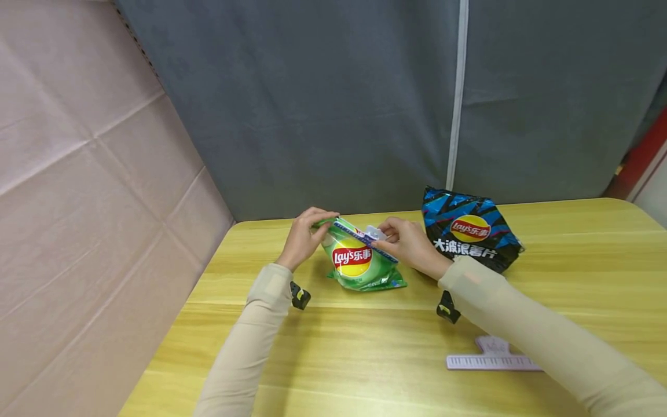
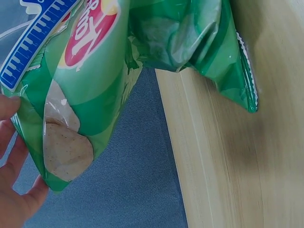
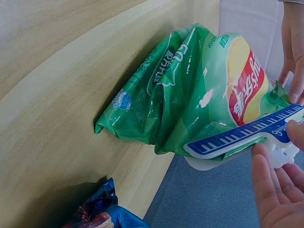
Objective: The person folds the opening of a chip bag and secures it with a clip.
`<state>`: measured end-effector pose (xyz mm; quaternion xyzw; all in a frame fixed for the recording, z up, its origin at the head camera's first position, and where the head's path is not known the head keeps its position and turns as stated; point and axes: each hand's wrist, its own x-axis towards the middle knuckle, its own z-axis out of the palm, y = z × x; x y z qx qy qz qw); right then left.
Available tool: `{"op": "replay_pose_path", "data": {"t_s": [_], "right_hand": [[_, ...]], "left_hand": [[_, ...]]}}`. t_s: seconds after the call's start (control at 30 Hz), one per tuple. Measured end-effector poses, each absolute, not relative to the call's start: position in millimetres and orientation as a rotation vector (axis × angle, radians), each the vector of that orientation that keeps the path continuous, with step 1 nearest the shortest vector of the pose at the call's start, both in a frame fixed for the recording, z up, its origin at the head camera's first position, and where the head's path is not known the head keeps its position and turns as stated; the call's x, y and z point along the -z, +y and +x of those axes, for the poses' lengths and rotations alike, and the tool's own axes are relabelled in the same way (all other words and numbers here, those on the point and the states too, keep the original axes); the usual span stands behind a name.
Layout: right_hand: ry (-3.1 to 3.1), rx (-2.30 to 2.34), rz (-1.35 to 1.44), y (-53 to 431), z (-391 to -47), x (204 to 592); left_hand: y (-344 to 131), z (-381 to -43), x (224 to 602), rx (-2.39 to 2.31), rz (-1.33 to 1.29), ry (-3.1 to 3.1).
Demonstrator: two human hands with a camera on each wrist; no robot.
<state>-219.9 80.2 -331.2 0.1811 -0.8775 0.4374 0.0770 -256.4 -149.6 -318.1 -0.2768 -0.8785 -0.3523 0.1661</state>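
Observation:
A green Lay's chip bag (image 1: 351, 277) stands slumped on the wooden table, its folded top edge tilted down to the right. Along that edge lies a blue bag clip (image 3: 247, 133) with a piano-key pattern and a white back part. My left hand (image 1: 306, 236) pinches the bag's upper left corner between fingers and thumb. In the left wrist view, a chip shows through the bag's clear window near that hand (image 2: 16, 185). My right hand (image 1: 411, 244) grips the clip by its handle, thumb on the blue face and fingers behind, as the right wrist view shows.
A black and blue Lay's bag (image 1: 469, 231) leans at the back right, just beyond my right hand. A light purple piano-pattern clip (image 1: 490, 362) lies near the front, partly under my right forearm. A grey curtain (image 1: 323, 116) hangs behind the table (image 1: 333, 359).

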Motion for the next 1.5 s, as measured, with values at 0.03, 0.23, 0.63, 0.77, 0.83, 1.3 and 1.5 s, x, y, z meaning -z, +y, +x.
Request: {"op": "replay_pose_path", "data": {"t_s": [0.03, 0.23, 0.63, 0.77, 0.83, 1.3, 1.5], "right_hand": [[-2.626, -1.309, 0.546, 80.4, -219.8, 331.3], [-2.618, -1.308, 0.553, 81.1, -218.7, 332.0], [-2.592, -1.322, 0.561, 87.9, -212.8, 331.8], [-2.579, -1.331, 0.56, 92.6, -210.4, 334.1], [-2.581, -1.341, 0.559, 94.2, -209.0, 334.7], [-2.54, -1.304, 0.603, 102.6, -198.6, 333.8], [-2.56, -1.301, 0.595, 106.6, -195.9, 333.4]], "left_hand": [[-149.4, -256.4, 318.0, 0.998, -0.786, -2.5], [-148.7, -258.0, 318.9, 0.968, -0.787, -2.487], [-147.8, -259.6, 319.6, 0.924, -0.812, -2.447], [-146.9, -260.6, 319.8, 0.905, -0.815, -2.446], [-146.4, -260.9, 319.9, 0.903, -0.819, -2.445], [-143.7, -260.3, 319.5, 0.924, -0.817, -2.433], [-141.0, -260.0, 318.2, 0.947, -0.853, -2.381]]}}
